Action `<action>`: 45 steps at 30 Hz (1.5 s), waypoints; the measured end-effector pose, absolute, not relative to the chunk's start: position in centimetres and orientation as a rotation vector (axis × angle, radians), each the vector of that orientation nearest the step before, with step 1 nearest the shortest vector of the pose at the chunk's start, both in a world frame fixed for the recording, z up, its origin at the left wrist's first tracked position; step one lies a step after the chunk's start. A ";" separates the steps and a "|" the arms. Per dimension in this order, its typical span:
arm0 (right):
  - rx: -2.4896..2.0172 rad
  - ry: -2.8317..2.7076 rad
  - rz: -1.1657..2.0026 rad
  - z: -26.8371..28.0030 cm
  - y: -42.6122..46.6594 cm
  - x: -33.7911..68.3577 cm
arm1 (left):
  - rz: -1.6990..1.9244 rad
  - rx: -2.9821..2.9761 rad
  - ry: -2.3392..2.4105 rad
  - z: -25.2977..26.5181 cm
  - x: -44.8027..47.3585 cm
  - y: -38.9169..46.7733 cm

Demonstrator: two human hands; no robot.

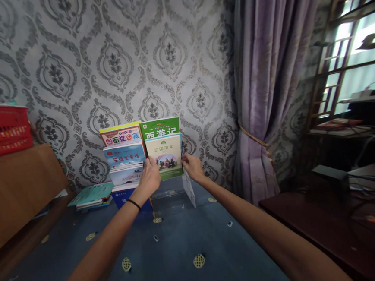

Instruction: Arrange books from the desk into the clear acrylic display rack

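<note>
One cream-covered book (164, 151), near-upright, gripped at opposite side edges by left hand (149, 177) and right hand (192, 166). Green book (160, 124) just behind, showing above both hands. Tiered books (125, 156) left of left hand; teal book stack (92, 194) farther left. Clear panel (189, 190) just below right hand.

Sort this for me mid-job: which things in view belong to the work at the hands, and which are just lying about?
In the job, judging by the hands:
cream-covered book, between left hand and right hand
green book behind it
clear rack

Apparently just lying about:
flat stack of books
red basket
</note>
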State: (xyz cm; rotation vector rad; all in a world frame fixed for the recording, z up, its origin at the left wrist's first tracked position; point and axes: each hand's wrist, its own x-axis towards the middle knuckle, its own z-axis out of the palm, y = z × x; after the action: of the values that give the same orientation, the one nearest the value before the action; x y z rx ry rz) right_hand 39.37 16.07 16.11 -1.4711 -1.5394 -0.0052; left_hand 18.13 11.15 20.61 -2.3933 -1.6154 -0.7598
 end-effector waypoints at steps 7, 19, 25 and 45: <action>-1.412 -1.523 -0.005 16.1 14.1 38.9 | -0.648 -2.522 -1.543 19.9 17.7 8.2; -1.226 -1.828 0.663 2.8 1.7 31.5 | -0.498 -2.882 -1.728 4.7 7.4 -0.5; -1.207 -2.036 0.911 -1.2 -0.7 27.1 | -0.555 -2.560 -2.050 -2.7 -3.7 1.1; -0.987 -2.203 1.077 -1.6 -3.3 11.8 | -0.352 -1.956 -2.088 3.9 -9.6 11.6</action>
State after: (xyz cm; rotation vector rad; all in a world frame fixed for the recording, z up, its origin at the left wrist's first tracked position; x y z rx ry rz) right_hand 11.85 -3.29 -1.63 -0.9870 -2.2030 1.0769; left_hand -9.63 11.65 3.92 -1.9563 -2.0879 -0.3524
